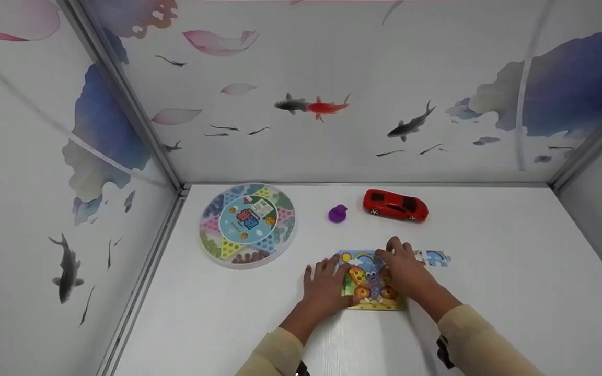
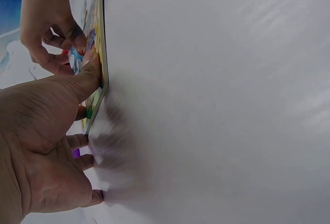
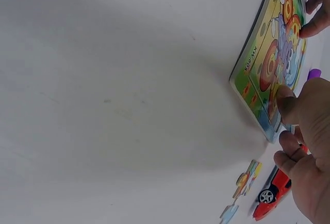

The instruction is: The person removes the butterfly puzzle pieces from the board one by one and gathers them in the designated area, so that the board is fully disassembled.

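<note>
A butterfly jigsaw puzzle [image 1: 374, 284] lies on the white table in front of the person. The left hand [image 1: 326, 287] spreads over its left side, thumb resting on the picture near the front and other fingertips at the edge and on the tabletop. Over the upper right part is the right hand [image 1: 408, 269], which pinches a light-blue puzzle piece [image 2: 76, 60] at the board, mostly hidden by its fingers. Beyond that hand lie loose puzzle pieces [image 1: 438, 258], one blue with a rainbow arc, others partly covered by the hand.
A red toy car [image 1: 395, 206] stands behind the puzzle, with a small purple toy [image 1: 337, 213] to its left. The round Chinese checkers box [image 1: 247, 226] lies at the back left. Printed panels [image 1: 332, 151] wall the table at the back and sides.
</note>
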{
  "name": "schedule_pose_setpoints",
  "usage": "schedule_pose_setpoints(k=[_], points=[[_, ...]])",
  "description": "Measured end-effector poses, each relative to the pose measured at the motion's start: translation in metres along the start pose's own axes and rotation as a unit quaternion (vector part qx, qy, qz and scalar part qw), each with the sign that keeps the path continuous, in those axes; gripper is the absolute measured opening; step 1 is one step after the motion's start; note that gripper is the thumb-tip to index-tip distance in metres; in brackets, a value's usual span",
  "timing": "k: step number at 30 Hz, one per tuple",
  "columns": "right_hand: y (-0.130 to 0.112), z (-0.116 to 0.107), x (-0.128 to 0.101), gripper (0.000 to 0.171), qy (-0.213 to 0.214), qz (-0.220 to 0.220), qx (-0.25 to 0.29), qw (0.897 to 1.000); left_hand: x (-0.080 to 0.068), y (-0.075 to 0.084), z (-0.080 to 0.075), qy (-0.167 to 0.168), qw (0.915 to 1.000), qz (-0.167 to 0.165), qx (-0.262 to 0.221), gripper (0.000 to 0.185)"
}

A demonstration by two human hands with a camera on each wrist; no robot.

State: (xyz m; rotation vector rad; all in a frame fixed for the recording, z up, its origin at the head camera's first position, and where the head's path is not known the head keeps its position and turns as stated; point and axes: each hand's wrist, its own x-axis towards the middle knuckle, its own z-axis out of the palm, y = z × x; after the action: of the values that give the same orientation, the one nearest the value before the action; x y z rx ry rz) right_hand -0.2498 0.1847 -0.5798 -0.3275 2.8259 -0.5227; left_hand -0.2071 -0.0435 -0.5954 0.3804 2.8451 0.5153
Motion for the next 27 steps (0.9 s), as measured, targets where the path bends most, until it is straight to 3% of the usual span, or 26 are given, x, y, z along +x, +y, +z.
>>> schedule_pose_setpoints(k=[8,21,27], points=[[0.004,-0.001,-0.003,0.048,-0.008,-0.024,-0.006,1.000,-0.001,0.000,0.000,0.003,1.0000,0.003,-0.007,0.078],[0.019,-0.002,-0.011,0.040,0.064,-0.096,-0.032,0.993,-0.003,-0.001,0.000,0.010,0.9999,0.007,-0.009,0.078],[0.033,-0.008,-0.015,0.043,0.081,-0.106,-0.025,0.991,-0.001,0.000,0.001,0.000,1.0000,-0.001,-0.007,0.080]])
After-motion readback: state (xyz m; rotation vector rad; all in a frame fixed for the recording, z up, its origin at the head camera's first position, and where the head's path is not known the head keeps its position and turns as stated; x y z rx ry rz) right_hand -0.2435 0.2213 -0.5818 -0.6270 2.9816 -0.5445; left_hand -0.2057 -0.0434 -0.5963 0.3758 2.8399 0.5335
